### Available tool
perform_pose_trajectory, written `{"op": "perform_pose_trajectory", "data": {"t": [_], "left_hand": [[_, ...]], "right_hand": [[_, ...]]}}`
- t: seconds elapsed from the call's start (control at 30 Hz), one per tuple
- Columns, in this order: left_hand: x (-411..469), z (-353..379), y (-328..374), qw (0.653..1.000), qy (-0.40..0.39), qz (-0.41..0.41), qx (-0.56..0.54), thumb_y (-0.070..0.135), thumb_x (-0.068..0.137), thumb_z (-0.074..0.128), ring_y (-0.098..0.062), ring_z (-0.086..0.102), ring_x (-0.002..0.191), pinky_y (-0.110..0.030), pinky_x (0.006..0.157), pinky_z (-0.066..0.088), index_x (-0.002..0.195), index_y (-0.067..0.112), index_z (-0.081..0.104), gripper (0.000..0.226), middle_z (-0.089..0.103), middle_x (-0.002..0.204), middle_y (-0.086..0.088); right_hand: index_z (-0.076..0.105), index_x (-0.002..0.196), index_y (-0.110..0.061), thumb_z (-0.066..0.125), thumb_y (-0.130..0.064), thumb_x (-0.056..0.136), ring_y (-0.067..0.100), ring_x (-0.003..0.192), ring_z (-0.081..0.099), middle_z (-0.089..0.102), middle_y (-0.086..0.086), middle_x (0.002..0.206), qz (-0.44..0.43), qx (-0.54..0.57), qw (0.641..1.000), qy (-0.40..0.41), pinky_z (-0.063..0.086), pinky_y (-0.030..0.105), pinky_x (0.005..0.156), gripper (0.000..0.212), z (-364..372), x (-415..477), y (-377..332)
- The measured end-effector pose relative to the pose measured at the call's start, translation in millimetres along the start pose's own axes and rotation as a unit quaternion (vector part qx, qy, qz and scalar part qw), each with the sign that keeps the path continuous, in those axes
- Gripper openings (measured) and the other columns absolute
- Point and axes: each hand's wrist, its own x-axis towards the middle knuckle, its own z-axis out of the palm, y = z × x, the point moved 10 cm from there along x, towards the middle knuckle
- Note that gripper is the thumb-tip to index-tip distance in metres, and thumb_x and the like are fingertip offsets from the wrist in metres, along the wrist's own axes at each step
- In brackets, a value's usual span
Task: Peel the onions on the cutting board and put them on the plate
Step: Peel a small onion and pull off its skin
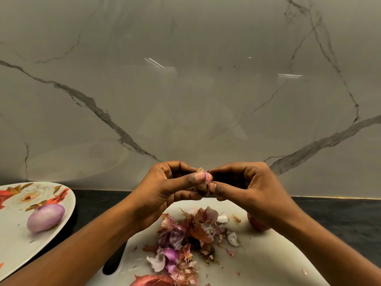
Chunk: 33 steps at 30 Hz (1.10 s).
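Both hands are raised above the white cutting board (268, 261). My left hand (165, 188) grips a small pink onion (208, 178), thumb pressed across it, its dry root tuft pointing up. My right hand (243, 186) pinches the onion's brown skin at its lower right side. A peeled purple onion (45, 217) lies on the floral plate (18, 250) at the left. Another reddish onion (257, 223) sits on the board, half hidden behind my right wrist. A further red onion (152, 281) shows at the bottom edge.
A heap of purple and brown onion skins (185, 240) covers the board's middle. The board lies on a dark countertop (340, 215). A grey marble wall (185, 89) rises close behind. The plate overhangs the left edge of view.
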Motion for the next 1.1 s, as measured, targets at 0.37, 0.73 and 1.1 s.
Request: {"op": "perform_pose_trajectory", "data": {"t": [0.37, 0.73, 1.1], "left_hand": [[-4, 2, 0, 1.0, 0.014, -0.005, 0.023, 0.009, 0.074, 0.081, -0.031, 0.079, 0.087, -0.03, 0.07, 0.064, 0.093, -0.001, 0.07, 0.024, 0.079, 0.1, -0.02], [-3, 0, 3, 1.0, 0.012, -0.002, 0.009, 0.008, 0.077, 0.079, -0.033, 0.078, 0.088, -0.031, 0.071, 0.064, 0.089, 0.004, 0.074, 0.013, 0.078, 0.103, -0.023], [-4, 6, 2, 0.999, -0.008, -0.001, 0.035, 0.008, 0.078, 0.079, -0.032, 0.078, 0.086, -0.031, 0.07, 0.063, 0.096, -0.002, 0.072, 0.022, 0.078, 0.101, -0.022]], "right_hand": [[0.081, 0.109, -0.022, 0.083, -0.026, 0.082, 0.012, 0.093, 0.079, 0.082, -0.007, 0.099, -0.006, -0.003, 1.0, 0.002, 0.064, 0.03, 0.082, 0.027, 4, -2, -1], [0.081, 0.109, -0.016, 0.077, -0.013, 0.091, 0.02, 0.089, 0.08, 0.082, -0.001, 0.095, 0.006, 0.026, 0.999, 0.018, 0.066, 0.037, 0.079, 0.019, -1, 0, 4], [0.081, 0.097, -0.026, 0.076, -0.007, 0.09, 0.02, 0.077, 0.079, 0.081, -0.003, 0.085, -0.032, -0.018, 0.999, 0.037, 0.066, 0.033, 0.069, 0.021, -7, -4, -8]]}}
